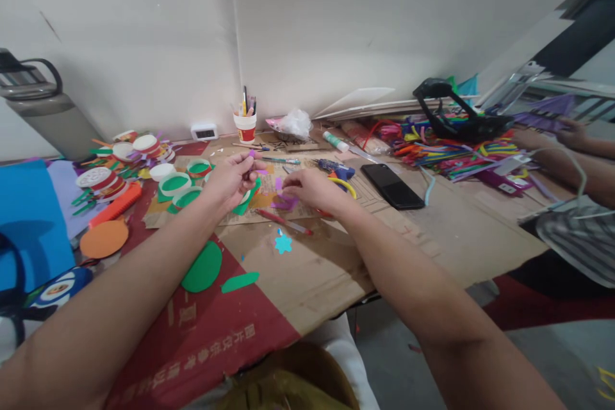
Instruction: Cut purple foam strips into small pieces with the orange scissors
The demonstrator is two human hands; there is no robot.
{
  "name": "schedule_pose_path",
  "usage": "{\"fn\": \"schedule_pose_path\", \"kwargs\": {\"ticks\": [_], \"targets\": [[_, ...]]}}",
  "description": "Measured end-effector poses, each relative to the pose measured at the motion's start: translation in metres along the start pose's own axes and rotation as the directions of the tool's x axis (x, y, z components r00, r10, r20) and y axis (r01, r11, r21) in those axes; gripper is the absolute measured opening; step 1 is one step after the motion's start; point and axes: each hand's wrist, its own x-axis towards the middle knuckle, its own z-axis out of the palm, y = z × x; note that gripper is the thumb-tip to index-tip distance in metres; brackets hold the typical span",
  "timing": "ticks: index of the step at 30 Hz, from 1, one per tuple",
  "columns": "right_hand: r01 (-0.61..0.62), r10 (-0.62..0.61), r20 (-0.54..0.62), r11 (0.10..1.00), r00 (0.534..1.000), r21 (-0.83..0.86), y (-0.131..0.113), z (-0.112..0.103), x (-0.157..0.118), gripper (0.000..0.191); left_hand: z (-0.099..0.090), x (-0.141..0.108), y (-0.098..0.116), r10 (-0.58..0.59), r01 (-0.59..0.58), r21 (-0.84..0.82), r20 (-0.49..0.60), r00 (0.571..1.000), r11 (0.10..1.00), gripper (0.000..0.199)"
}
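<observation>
Pinched in my left hand (233, 180) is a small purple paper piece (252, 154), its tip showing above the thumb and finger. My right hand (314, 191) is closed, fingertips together at the edge of a purple paper scrap (286, 203) on the cardboard. Around my left hand stand short white rings with green bases, one of them a green-lined cup (175, 184). A red pen (284, 221) lies just below the hands. Nearer to me are a blue paper flower (283, 243), a green paper disc (202, 267) and a green strip (240, 282).
A phone (392, 186), a glue gun (339, 170) and a glue stick (335, 141) lie on the right. Behind them is a pile of pipe cleaners (446, 157). A pen cup (245, 129) stands at the wall; a grey bottle (50, 109) is left. Another person's arms (571, 163) are far right.
</observation>
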Motion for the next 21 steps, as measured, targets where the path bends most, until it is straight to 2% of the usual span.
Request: {"fn": "schedule_pose_path", "kwargs": {"ticks": [2,4,8,15,18,21], "targets": [[-0.021,0.019,-0.018,0.995,1.0,-0.1,0.001,0.003,0.001,0.008,-0.001,0.001,-0.002,0.007,-0.007,0.003,0.019,1.0,1.0,0.007],[-0.049,0.052,0.012,0.984,0.999,-0.169,0.001,0.007,0.003,0.007,-0.001,0.001,-0.003,0.011,-0.011,0.001,0.037,0.999,1.0,0.006],[-0.104,0.114,0.031,0.968,0.993,-0.229,0.001,0.016,0.007,0.008,0.001,0.0,-0.005,0.008,-0.008,0.011,0.049,0.999,1.0,0.008],[-0.192,0.203,0.037,0.962,0.978,-0.195,0.003,0.017,0.008,0.019,0.0,0.002,-0.01,-0.006,0.004,0.033,0.076,0.997,0.999,0.009],[-0.194,0.211,0.078,0.964,0.974,-0.179,0.0,0.013,0.006,0.015,0.0,0.002,-0.011,-0.001,-0.003,0.051,0.077,0.997,0.999,0.012],[-0.193,0.196,0.054,0.98,0.979,-0.052,0.0,0.005,0.005,0.004,0.002,-0.001,-0.01,-0.017,0.011,0.074,0.078,0.997,0.997,0.015]]}}
